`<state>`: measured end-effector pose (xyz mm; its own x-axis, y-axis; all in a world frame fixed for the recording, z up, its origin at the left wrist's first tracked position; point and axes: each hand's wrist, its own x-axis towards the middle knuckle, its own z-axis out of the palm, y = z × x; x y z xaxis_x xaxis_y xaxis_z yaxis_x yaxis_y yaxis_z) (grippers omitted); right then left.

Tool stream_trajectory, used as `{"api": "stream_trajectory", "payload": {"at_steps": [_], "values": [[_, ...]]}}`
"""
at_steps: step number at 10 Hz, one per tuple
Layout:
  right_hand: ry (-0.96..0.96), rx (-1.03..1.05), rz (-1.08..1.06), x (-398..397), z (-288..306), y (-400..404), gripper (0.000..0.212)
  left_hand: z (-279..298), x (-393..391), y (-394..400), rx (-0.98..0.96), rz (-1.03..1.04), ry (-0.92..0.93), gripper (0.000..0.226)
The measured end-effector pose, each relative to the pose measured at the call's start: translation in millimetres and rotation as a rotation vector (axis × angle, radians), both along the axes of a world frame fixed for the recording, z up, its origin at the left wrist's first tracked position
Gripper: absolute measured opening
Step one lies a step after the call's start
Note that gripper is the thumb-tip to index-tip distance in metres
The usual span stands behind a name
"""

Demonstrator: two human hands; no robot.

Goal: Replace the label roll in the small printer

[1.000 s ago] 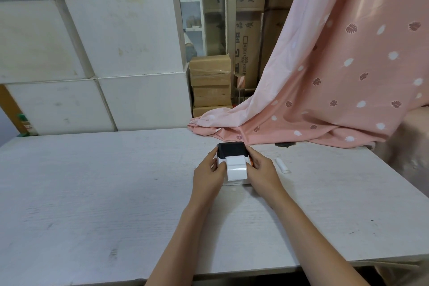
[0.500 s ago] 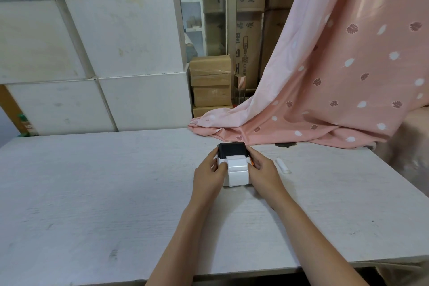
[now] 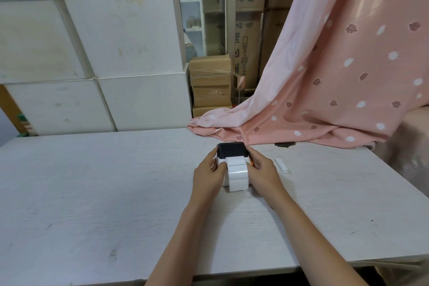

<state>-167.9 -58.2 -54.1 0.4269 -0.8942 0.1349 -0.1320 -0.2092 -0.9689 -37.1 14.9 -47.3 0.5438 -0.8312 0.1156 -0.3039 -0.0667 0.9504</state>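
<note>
Item: small printer (image 3: 232,154), white body with a black upper part, standing on the white table (image 3: 92,193) just right of the frame's centre. A strip of white labels (image 3: 237,173) curls out over its near face and down to the tabletop, blank labels showing as separate bands; the roll itself cannot be made out. A small orange detail (image 3: 251,163) shows at the printer's right edge. Left hand (image 3: 207,175): set against the printer's left side, fingers curled round the body, thumb at the edge of the label strip. Right hand (image 3: 263,173): set against the right side, fingers wrapped round the far corner by the black part, thumb near the orange detail. Both hands grip the printer between them; both forearms run in from the bottom of the frame. Also on the table: a small white stick-shaped object (image 3: 281,165) lying to the right of the right hand, near it but apart; a dark patch (image 3: 284,145) on the surface by the cloth's hem. Backdrop: pink cloth (image 3: 336,76) with white and dark leaf prints, draped from the upper right onto the table's far edge; large white boxes (image 3: 116,42) stacked at upper left; brown cartons (image 3: 210,86) piled at centre top behind the table.
</note>
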Motion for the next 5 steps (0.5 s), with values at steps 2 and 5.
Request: {"api": "stream_trajectory", "payload": {"at_steps": [2, 5], "values": [[0.015, 0.024, -0.039, 0, 4, 3, 0.040, -1, -1, 1, -0.045, 0.022, 0.027, 0.042], [0.401, -0.053, -0.146, -8, 31, 10, 0.055, 25, 0, 15, 0.106, 0.035, -0.255, 0.040]]}}
